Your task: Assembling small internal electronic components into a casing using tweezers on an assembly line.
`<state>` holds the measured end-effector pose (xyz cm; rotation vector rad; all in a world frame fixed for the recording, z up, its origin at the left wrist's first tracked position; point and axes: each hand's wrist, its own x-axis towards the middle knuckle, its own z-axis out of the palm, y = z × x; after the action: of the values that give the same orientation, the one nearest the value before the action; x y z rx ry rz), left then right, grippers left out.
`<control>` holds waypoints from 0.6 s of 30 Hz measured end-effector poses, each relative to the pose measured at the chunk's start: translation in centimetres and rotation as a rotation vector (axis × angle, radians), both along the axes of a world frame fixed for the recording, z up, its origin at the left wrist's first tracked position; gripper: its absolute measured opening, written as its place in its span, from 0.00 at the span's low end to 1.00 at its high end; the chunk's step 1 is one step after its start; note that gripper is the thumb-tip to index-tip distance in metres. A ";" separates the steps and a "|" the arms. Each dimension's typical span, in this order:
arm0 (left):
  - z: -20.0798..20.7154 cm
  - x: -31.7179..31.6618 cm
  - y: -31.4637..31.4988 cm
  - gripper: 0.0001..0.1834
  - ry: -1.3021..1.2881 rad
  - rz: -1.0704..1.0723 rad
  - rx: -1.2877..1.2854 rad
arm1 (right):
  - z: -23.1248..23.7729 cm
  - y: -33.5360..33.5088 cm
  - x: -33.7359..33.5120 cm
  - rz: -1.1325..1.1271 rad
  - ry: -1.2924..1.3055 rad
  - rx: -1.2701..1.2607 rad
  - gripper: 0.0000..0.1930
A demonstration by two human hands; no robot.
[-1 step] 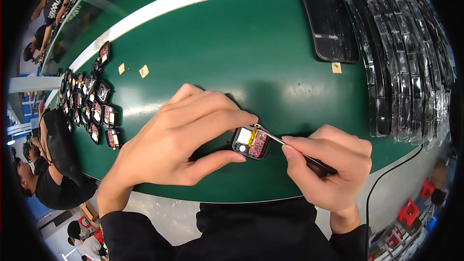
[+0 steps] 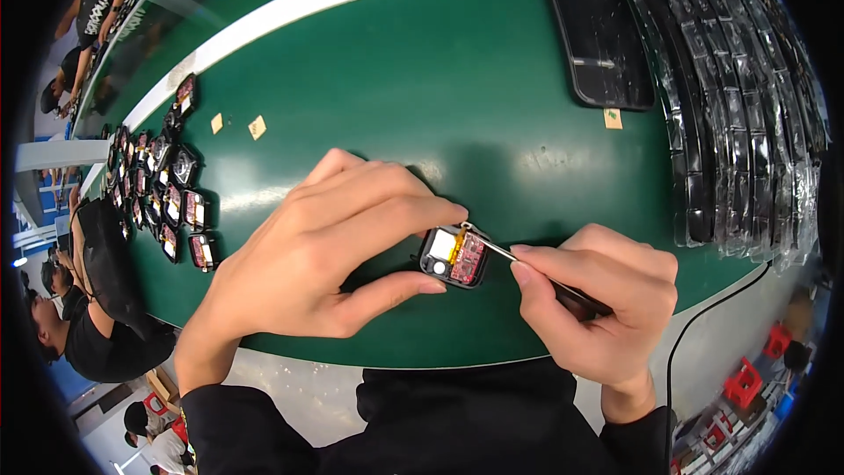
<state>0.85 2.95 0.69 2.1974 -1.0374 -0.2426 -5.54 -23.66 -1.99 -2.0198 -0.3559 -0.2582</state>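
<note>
An open black square watch case (image 2: 454,257) lies in front of me, showing a red circuit board, a white block, a strip of yellow tape and a round white part. My left hand (image 2: 325,251) grips it, index finger at its top edge and thumb at its lower left. In my right hand (image 2: 602,299) are slim tweezers (image 2: 494,247) with a silver end and a dark body, held like a pen. Their tip touches the upper right corner of the case, close to my left index fingertip. What exactly the tip meets is too small to tell.
Several similar open cases (image 2: 172,204) cluster on the green table (image 2: 396,70) at the left. Two small tan pieces (image 2: 256,127) lie near them. A black tray-like slab (image 2: 598,44) and stacked clear plastic trays (image 2: 734,105) stand at the right. A black cable (image 2: 694,334) hangs beside the table edge. Other people sit at the far left.
The view has shifted very slightly. Both hands keep the same hold on the watch case and the tweezers.
</note>
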 end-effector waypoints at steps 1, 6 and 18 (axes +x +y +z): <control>-0.1 0.0 0.0 0.30 0.011 -0.002 0.000 | -0.1 0.0 0.1 0.003 -0.018 -0.011 0.11; -0.3 0.1 -0.2 0.31 -0.002 0.009 0.009 | -0.3 0.2 0.1 0.003 -0.028 -0.037 0.11; -0.1 0.2 -0.1 0.33 0.006 0.033 0.027 | -0.6 0.3 0.2 0.016 -0.076 -0.042 0.12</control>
<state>1.01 2.84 0.58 2.2351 -0.9986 -0.2499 -5.37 -23.40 -2.61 -2.0515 -0.4281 -0.3200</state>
